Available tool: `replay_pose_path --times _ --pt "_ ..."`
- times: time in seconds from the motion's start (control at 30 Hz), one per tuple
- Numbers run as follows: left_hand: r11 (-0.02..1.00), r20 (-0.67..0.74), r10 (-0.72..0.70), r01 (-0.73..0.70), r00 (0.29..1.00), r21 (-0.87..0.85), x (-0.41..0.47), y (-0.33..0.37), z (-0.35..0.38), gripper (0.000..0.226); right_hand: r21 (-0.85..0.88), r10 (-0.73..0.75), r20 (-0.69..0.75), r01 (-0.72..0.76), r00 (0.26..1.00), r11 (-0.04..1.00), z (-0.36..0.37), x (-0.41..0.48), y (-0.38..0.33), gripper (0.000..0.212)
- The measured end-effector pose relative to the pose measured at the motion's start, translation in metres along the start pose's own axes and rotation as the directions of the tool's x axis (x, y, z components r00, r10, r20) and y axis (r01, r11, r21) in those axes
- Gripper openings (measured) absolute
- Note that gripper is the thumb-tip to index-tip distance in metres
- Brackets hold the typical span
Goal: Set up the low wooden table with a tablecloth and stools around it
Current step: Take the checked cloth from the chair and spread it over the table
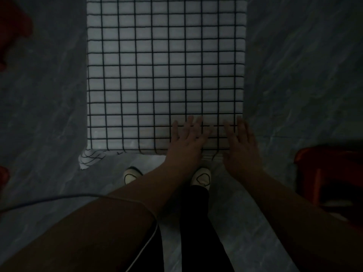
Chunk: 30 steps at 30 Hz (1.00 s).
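1. Tablecloth position. The checked tablecloth [165, 75] lies spread over the low table and covers the tabletop from the near edge to the far limit of my view. I cannot see any wood. The grid lines run straight and square to the edges, which I take to mean the cloth is seated evenly.

2. Hand state. My left hand [186, 138] and right hand [240, 142] lie palm down at the near right corner of the cloth, side by side with a small gap between them. The fingers are straight and spread, and neither hand grips anything. A flat, spread palm suits smoothing fabric toward an edge, so I judge that to be the step in hand. The fingers are blurred, so I cannot confirm how firmly they press.

3. Remaining fault. At the near left corner a loose fold [88, 158] hangs crumpled below the edge and will likely need straightening.

4. Stools. A red stool [324, 173] stands on the floor [49, 95] to the near right, apart from the table. A red shape [13, 32] at the far left may be another. I judge stool placement not yet done.
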State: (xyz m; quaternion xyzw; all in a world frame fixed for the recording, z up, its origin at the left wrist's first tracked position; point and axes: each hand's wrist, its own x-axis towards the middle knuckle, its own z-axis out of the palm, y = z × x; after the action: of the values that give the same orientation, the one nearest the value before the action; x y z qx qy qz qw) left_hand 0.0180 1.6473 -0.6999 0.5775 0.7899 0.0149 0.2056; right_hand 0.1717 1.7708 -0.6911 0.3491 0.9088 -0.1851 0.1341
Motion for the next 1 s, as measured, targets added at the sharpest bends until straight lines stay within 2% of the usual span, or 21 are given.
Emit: replay_pose_path --times 0.1,0.23,0.4,0.47,0.57,0.7,0.77,0.9,1.0 --pt "0.999 0.07 -0.025 0.021 0.997 0.047 0.014 0.013 0.007 0.087 0.069 0.001 0.052 -0.005 0.999 0.998 0.008 0.002 0.018 0.099" --pt "0.995 0.092 -0.026 0.016 0.995 0.097 0.019 0.012 0.014 0.086 0.213 -0.033 0.012 0.03 0.999 0.977 0.015 0.003 0.021 0.081" --pt "0.995 0.109 -0.069 0.06 0.992 0.078 0.018 0.017 0.009 0.084 0.296 0.011 0.069 -0.031 0.998 0.955 0.013 0.0 0.017 0.083" --pt "0.994 0.133 -0.078 0.067 0.988 0.083 0.019 0.02 0.003 0.087 0.274 0.017 0.107 -0.045 0.994 0.961 0.006 0.003 0.016 0.088" --pt "0.995 0.181 -0.089 0.079 0.979 0.062 0.015 0.024 -0.012 0.09 0.134 0.003 0.208 -0.031 0.978 0.99 -0.01 0.005 0.015 0.093" --pt "0.983 0.227 -0.173 0.183 0.958 -0.024 -0.005 0.019 -0.046 0.082 -0.03 0.023 0.238 -0.016 0.971 0.999 -0.045 0.001 0.007 0.094" --pt "0.969 0.232 -0.232 0.246 0.945 -0.034 -0.024 0.013 -0.074 0.079 -0.03 0.002 0.231 0.005 0.973 1.0 -0.071 -0.003 -0.005 0.09" --pt "0.927 0.196 -0.352 0.369 0.915 -0.059 -0.064 -0.001 -0.15 0.071 0.04 -0.039 0.185 0.032 0.982 0.999 -0.142 -0.019 -0.045 0.067" --pt "0.904 0.132 -0.405 0.418 0.905 -0.088 -0.093 -0.007 -0.214 0.066 0.049 -0.09 0.122 0.085 0.988 0.995 -0.205 -0.037 -0.082 0.062"
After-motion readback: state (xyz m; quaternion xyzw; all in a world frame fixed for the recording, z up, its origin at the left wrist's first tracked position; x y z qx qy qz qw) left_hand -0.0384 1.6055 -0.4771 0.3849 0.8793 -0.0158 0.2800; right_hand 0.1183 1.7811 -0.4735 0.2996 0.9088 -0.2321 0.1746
